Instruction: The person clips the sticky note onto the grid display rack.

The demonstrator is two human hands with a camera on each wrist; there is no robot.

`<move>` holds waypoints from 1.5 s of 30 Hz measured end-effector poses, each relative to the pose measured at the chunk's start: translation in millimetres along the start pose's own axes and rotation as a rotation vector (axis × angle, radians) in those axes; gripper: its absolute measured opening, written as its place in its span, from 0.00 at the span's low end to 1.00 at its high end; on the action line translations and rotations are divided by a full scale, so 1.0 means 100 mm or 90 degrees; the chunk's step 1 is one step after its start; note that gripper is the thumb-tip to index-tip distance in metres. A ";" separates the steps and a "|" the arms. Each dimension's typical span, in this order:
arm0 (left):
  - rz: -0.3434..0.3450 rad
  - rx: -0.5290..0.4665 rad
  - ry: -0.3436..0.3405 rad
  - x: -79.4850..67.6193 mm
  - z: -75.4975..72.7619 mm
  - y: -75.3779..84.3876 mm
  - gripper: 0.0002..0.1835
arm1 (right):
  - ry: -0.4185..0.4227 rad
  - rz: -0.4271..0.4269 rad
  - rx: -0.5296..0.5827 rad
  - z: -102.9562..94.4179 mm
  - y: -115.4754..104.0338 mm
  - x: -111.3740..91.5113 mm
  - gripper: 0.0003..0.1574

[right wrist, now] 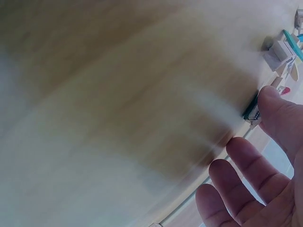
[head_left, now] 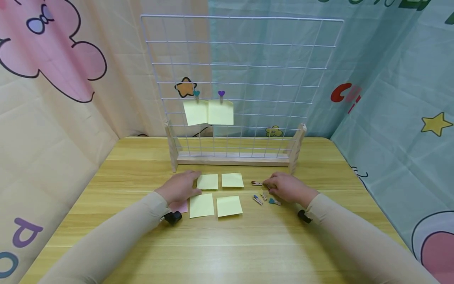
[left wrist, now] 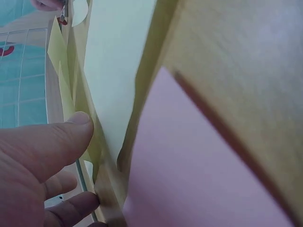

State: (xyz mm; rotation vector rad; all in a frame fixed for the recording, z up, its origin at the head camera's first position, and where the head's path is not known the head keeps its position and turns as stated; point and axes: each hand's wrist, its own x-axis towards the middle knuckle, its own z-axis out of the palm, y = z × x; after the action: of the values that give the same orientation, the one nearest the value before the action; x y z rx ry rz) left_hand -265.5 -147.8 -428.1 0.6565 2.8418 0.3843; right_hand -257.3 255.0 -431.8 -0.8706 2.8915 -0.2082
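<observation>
My left hand [head_left: 180, 186] is at the left edge of a pale yellow sticky note [head_left: 207, 182] in the back row on the table. In the left wrist view, its thumb and fingers stand apart around that edge, with a pink sticky note [left wrist: 189, 161] nearby. My right hand [head_left: 288, 187] reaches to a small clothespin [right wrist: 253, 112] with a dark green part; the thumb tip is right against it, the other fingers spread. Close by lie a brown-topped clothespin [head_left: 256, 183], a blue one [head_left: 257, 200], a yellow one [head_left: 263, 195] and a teal one [head_left: 274, 201].
Behind the notes stands a white wire grid [head_left: 262, 75] on a wooden base [head_left: 233, 160]. Two yellow notes [head_left: 220, 113] hang from it by teal and purple heart clothespins [head_left: 221, 94]. More yellow notes [head_left: 201, 205] lie between the hands. Printed curtains [head_left: 390, 118] surround the table.
</observation>
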 end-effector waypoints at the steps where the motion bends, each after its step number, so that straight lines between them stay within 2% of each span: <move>1: 0.001 0.002 0.004 0.00 0.00 0.00 0.40 | -0.001 0.002 -0.002 0.00 0.00 0.00 0.22; 4: -0.001 -0.002 0.016 0.00 -0.01 0.01 0.35 | -0.004 0.008 -0.001 0.00 0.00 0.00 0.22; 7: -0.008 -0.020 0.008 0.01 -0.02 0.01 0.23 | -0.009 0.017 0.008 0.00 0.00 0.00 0.21; 10: -0.015 -0.037 -0.004 0.03 -0.03 0.02 0.19 | -0.014 0.028 0.017 0.00 0.00 0.00 0.20; 15: -0.030 -0.058 -0.007 0.04 -0.04 0.03 0.29 | -0.022 0.039 0.025 -0.01 0.00 0.01 0.17; 22: -0.025 -0.071 0.007 0.04 -0.04 0.04 0.28 | -0.019 0.033 0.031 -0.01 0.00 0.01 0.12; 30: -0.042 -0.142 0.006 0.04 -0.04 0.06 0.34 | -0.022 0.029 0.034 -0.01 0.01 0.01 0.07; 37: -0.023 -0.141 0.022 0.05 -0.03 0.05 0.37 | -0.014 0.023 0.029 -0.02 0.03 0.01 0.04; 40: -0.029 -0.146 0.018 0.05 -0.03 0.05 0.38 | -0.012 0.024 0.028 -0.02 0.03 0.01 0.05; 45: -0.035 -0.144 0.018 0.06 -0.05 0.06 0.34 | -0.019 0.050 0.055 -0.04 0.02 0.02 0.06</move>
State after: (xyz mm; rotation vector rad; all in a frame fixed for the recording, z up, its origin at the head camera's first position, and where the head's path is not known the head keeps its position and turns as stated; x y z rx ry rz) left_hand -270.0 -140.7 -422.1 0.5313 2.7780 0.6978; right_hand -260.2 256.0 -428.1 -0.7381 2.8577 -0.3080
